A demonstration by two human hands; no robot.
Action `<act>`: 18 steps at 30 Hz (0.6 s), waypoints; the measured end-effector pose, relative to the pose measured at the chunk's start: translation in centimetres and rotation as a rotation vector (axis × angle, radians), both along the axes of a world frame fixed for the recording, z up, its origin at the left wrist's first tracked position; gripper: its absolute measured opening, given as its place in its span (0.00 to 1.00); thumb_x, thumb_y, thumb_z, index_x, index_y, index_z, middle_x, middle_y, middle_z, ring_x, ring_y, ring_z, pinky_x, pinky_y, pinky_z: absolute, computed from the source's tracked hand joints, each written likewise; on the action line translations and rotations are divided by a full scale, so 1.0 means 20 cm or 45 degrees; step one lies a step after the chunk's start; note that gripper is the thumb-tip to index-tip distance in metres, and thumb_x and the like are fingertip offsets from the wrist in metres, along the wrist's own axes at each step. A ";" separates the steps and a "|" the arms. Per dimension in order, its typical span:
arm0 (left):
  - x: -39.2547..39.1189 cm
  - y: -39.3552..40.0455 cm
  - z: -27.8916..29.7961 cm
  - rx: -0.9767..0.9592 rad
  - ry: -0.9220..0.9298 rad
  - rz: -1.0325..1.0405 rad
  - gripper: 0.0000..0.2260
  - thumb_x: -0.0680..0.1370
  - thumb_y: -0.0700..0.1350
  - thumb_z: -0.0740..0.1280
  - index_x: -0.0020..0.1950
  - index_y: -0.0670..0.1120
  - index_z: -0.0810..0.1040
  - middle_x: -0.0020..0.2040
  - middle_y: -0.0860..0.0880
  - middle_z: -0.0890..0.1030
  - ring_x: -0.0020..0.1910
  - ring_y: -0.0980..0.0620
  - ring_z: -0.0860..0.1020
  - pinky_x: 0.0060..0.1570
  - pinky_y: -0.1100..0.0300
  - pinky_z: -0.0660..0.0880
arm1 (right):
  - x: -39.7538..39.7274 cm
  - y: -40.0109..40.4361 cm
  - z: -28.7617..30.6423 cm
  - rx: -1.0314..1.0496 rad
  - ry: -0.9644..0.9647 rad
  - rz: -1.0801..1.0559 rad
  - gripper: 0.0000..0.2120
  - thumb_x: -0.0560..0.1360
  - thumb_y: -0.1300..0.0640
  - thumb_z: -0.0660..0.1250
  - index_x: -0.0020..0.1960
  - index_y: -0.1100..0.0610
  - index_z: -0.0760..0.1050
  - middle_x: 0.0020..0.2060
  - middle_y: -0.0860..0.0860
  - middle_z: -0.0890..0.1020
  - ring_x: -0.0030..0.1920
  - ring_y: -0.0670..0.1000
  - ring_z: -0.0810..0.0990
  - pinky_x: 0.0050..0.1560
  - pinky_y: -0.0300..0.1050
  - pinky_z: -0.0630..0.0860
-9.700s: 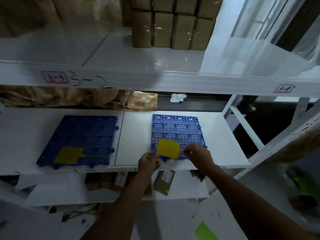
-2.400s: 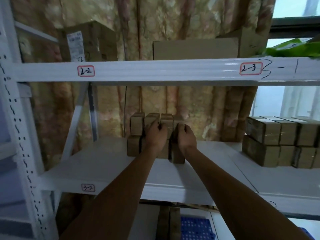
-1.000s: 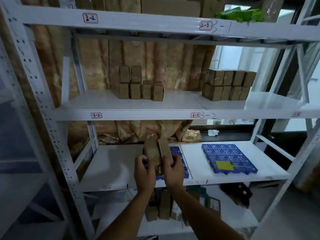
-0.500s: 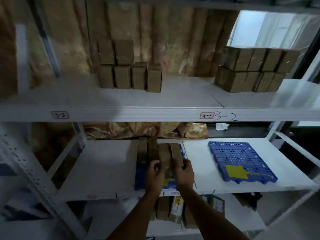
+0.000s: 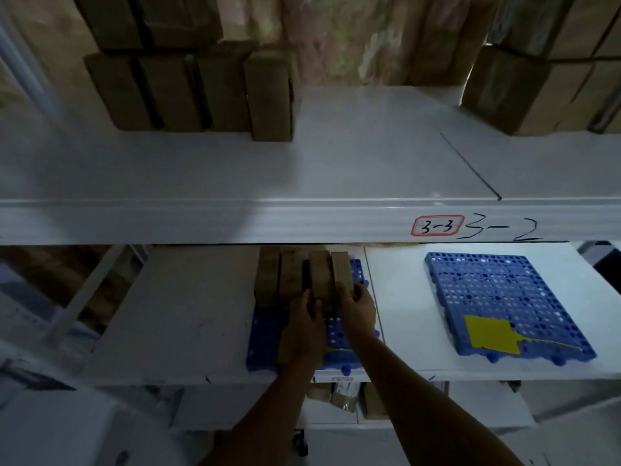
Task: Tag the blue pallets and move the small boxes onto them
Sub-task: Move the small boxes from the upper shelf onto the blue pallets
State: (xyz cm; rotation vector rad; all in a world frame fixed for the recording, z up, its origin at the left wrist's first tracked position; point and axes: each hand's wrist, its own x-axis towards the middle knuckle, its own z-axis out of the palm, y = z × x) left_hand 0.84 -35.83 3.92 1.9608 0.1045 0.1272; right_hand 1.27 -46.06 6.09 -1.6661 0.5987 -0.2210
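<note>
Two blue pallets lie on the lower shelf. On the left pallet (image 5: pixel 336 331) stand several small brown boxes (image 5: pixel 295 277) in a row. My left hand (image 5: pixel 304 319) and my right hand (image 5: pixel 358 306) press together on the two rightmost boxes (image 5: pixel 331 274), which rest on that pallet. My left forearm partly hides a yellow tag (image 5: pixel 285 346) at the pallet's front. The right pallet (image 5: pixel 504 297) carries only a yellow tag (image 5: pixel 490 332). More small boxes (image 5: pixel 201 89) stand on the shelf above.
A white shelf beam (image 5: pixel 302 220) marked 3-3 and 3-2 crosses the view above my hands. Another stack of brown boxes (image 5: pixel 551 79) sits at the upper right. Packages (image 5: pixel 346 395) lie on the shelf below.
My hands have carried the two boxes forward and down onto the left pallet, beside the boxes standing there. The view has moved closer to the shelves.
</note>
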 end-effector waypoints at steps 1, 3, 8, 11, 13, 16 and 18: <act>-0.02 -0.02 -0.01 -0.013 -0.017 0.004 0.18 0.84 0.46 0.60 0.73 0.44 0.70 0.70 0.45 0.74 0.66 0.49 0.75 0.64 0.50 0.74 | 0.01 0.01 0.00 0.035 0.013 0.008 0.14 0.80 0.44 0.66 0.56 0.53 0.79 0.45 0.51 0.85 0.47 0.52 0.84 0.43 0.47 0.80; -0.06 -0.04 -0.02 -0.013 -0.083 0.022 0.18 0.84 0.42 0.61 0.74 0.40 0.69 0.72 0.42 0.73 0.69 0.46 0.73 0.68 0.48 0.72 | 0.05 0.02 0.00 0.115 0.046 0.017 0.15 0.80 0.45 0.66 0.59 0.55 0.79 0.49 0.53 0.85 0.50 0.53 0.85 0.50 0.55 0.84; -0.10 -0.03 -0.04 0.004 -0.065 -0.041 0.11 0.83 0.43 0.63 0.65 0.47 0.76 0.59 0.50 0.80 0.56 0.53 0.80 0.55 0.55 0.79 | 0.10 0.03 0.00 0.143 0.105 0.100 0.15 0.81 0.52 0.65 0.64 0.58 0.77 0.55 0.57 0.84 0.57 0.58 0.84 0.59 0.61 0.82; -0.10 -0.01 -0.05 -0.070 -0.017 -0.067 0.12 0.83 0.44 0.63 0.66 0.47 0.77 0.60 0.49 0.81 0.58 0.54 0.80 0.60 0.53 0.77 | 0.10 0.02 0.00 0.092 0.102 0.156 0.14 0.82 0.52 0.64 0.63 0.59 0.78 0.54 0.58 0.84 0.56 0.59 0.84 0.60 0.62 0.81; -0.10 0.00 -0.06 -0.076 0.020 -0.054 0.14 0.83 0.45 0.62 0.68 0.47 0.76 0.63 0.48 0.80 0.60 0.52 0.79 0.61 0.51 0.77 | 0.09 0.01 0.02 0.056 0.102 0.200 0.13 0.83 0.52 0.62 0.61 0.58 0.79 0.53 0.57 0.84 0.56 0.59 0.83 0.60 0.63 0.80; -0.11 0.04 -0.04 -0.064 0.158 -0.111 0.17 0.84 0.49 0.59 0.73 0.49 0.72 0.70 0.48 0.76 0.65 0.50 0.76 0.65 0.51 0.73 | 0.08 -0.01 0.05 0.113 0.131 0.237 0.15 0.85 0.49 0.58 0.60 0.57 0.78 0.54 0.59 0.84 0.55 0.57 0.83 0.56 0.60 0.80; -0.10 0.08 0.00 -0.027 0.203 -0.162 0.19 0.84 0.52 0.57 0.75 0.51 0.70 0.73 0.50 0.73 0.69 0.50 0.73 0.68 0.52 0.70 | 0.06 -0.01 0.09 0.128 0.159 0.243 0.18 0.86 0.48 0.55 0.64 0.58 0.76 0.61 0.61 0.81 0.59 0.58 0.81 0.60 0.58 0.78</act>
